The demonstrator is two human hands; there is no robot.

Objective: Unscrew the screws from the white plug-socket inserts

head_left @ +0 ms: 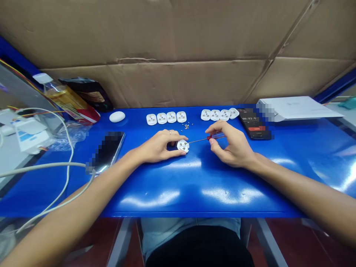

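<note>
In the middle of the blue table, my left hand (pixel 164 146) grips a round white plastic plug part (pixel 181 145) with metal pieces in it, between thumb and fingers. My right hand (pixel 229 146) is closed around the red handle of a screwdriver (pixel 200 140). Its thin shaft points left, and the tip reaches the metal pieces of that part. Just beyond lies a small pile of screws (pixel 187 126). Behind my left hand is a row of several white plug parts (pixel 167 118); another row of similar parts (pixel 219 114) lies behind my right hand.
A phone with a running timer (pixel 254 126) and a white box (pixel 297 107) are at the right. On the left are another phone (pixel 109 148), a white oval object (pixel 117 116), a bottle (pixel 69 100) and a white cable (pixel 69 163) crossing near my left forearm. Cardboard (pixel 167 37) stands behind.
</note>
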